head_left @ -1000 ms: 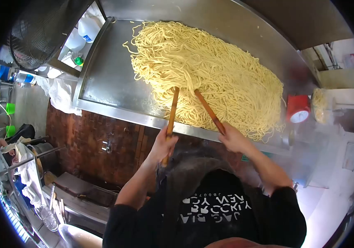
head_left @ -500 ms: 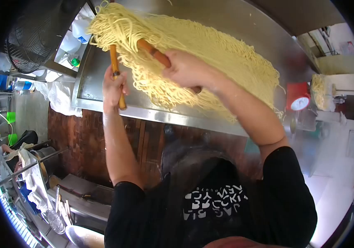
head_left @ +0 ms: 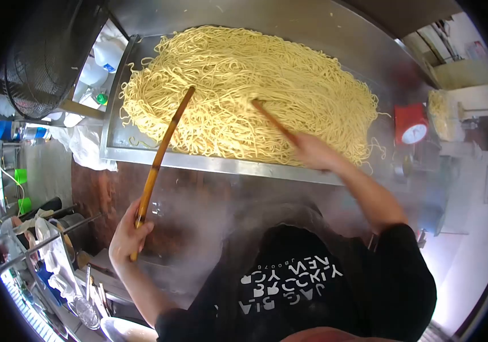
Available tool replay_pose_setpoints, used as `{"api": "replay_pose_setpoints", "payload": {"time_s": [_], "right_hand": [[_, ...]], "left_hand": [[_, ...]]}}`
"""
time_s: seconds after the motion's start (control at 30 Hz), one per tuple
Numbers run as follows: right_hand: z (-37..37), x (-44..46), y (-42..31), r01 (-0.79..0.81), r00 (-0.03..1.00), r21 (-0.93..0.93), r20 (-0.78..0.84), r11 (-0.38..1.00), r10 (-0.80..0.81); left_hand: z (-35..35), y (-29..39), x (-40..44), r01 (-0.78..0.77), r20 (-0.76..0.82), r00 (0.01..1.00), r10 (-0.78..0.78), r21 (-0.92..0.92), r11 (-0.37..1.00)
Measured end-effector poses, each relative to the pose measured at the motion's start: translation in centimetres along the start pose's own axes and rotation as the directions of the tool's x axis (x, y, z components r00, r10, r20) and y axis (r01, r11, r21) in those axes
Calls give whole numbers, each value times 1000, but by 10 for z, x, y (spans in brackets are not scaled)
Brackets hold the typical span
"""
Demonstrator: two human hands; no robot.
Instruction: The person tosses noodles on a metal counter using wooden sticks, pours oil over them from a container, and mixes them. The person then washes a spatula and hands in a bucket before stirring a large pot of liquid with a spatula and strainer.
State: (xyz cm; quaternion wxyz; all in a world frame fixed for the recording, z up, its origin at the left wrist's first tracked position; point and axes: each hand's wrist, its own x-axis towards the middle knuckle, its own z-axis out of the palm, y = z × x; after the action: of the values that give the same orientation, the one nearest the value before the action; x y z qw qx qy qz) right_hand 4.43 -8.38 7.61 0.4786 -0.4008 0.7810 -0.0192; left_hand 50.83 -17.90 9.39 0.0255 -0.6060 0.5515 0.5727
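A wide heap of yellow noodles [head_left: 244, 85] covers most of a metal tray [head_left: 227, 166]. My left hand [head_left: 128, 235] is closed round the lower part of a long wooden stick [head_left: 163, 149], in front of the tray. That stick's far tip lies over the noodles, left of centre. My right hand [head_left: 314, 153] grips a second wooden stick [head_left: 275, 122] above the tray's front edge, and its tip touches the noodles near the middle. Steam blurs the space in front of the tray.
A red scale [head_left: 411, 124] stands right of the tray, beside a clear bag of noodles [head_left: 445, 117]. At the left are a wire basket [head_left: 33, 85], white jugs [head_left: 107, 56] and a white plastic bag [head_left: 87, 147]. A rack [head_left: 53, 242] with utensils is at lower left.
The noodles lifted at the tray's left now lie spread across it. My left hand has drawn back toward my body, and my right hand has moved right and down, each with its stick.
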Motion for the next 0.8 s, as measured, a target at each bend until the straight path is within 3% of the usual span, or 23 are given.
{"api": "replay_pose_setpoints", "payload": {"time_s": [0.03,0.1,0.2,0.33,0.43,0.47,0.5,0.57,0.6,0.63,0.7,0.8], "right_hand": [[39,60,21,176,982,0,-71,984,-176],[31,59,-15,248,961,-54,-108,967,-253],[-9,33,56,358,907,-290,-117,887,-404],[-97,-129,134,-16,992,-422,-123,906,-41],[-88,-146,189,-252,946,-290,-273,923,172],[-65,-111,240,-37,930,-292,-359,956,-73],[-33,-56,292,175,845,-318,-438,932,-308],[-3,34,260,85,918,121,-395,989,-31],[-2,62,229,191,919,298,-388,935,-64],[-1,88,197,281,920,465,-381,839,-97],[-23,116,161,371,857,385,-493,845,-151],[-68,45,149,389,900,613,-413,688,-141]], "left_hand": [[10,22,8,-37,-21,999,39,61,997],[21,48,23,-82,-49,995,89,132,988],[36,64,42,-117,-52,990,131,216,969],[66,78,61,-175,28,983,181,433,884],[123,89,94,-215,120,977,178,563,798],[149,95,117,-242,159,970,183,577,780],[172,97,146,-322,244,942,232,453,831],[234,114,204,-504,281,862,422,375,778],[261,153,203,-452,352,869,348,281,847],[291,164,221,-513,308,850,427,297,806],[299,211,186,-413,359,851,383,8,911],[289,190,170,-345,346,856,383,-168,924]]}}
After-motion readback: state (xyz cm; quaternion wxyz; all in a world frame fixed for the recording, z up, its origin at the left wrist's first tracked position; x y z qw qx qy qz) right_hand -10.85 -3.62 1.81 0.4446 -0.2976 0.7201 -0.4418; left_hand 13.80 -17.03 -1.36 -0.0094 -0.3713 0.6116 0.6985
